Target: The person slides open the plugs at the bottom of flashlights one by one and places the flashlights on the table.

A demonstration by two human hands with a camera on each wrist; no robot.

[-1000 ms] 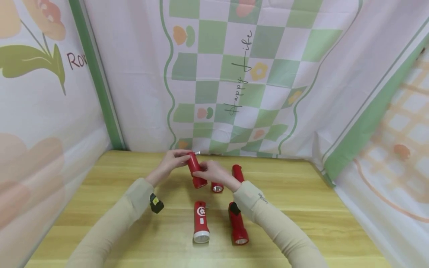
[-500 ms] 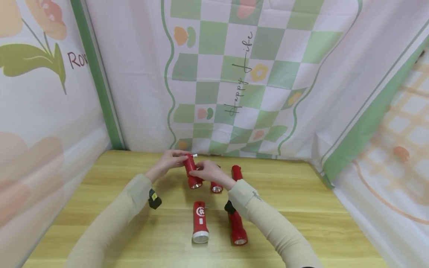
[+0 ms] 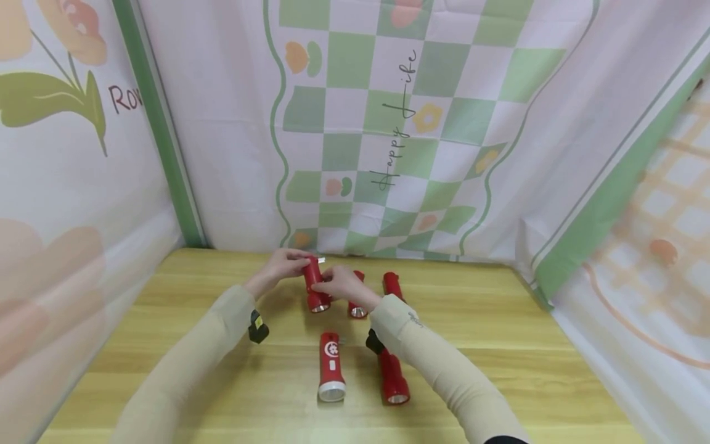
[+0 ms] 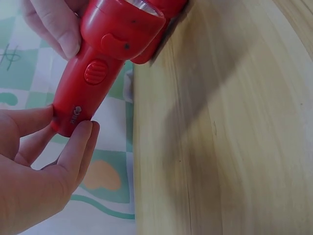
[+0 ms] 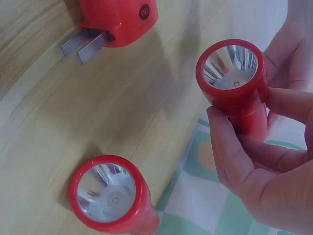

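Just left of centre in the head view, holds a red flashlight [image 3: 312,275] with lens [image 5: 230,69] lower in frame, pinching the tail [image 4: 66,121] with the left hand [image 3: 279,266] and the body [image 4: 80,83] with the right hand [image 3: 347,288]. Might drop it by loosening either grip, bend the metal prongs [image 3: 322,260] by pressing hard, or bump the neighbouring flashlight [image 3: 357,311] by swinging rightward.

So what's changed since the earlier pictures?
The red cylindrical plastic flashlight being held moved slightly to the person's left, as did the right hand. That hand and the left hand still hold it; nothing was newly grabbed or released. The red flashlight with a white rim stayed put on the pale wooden table.
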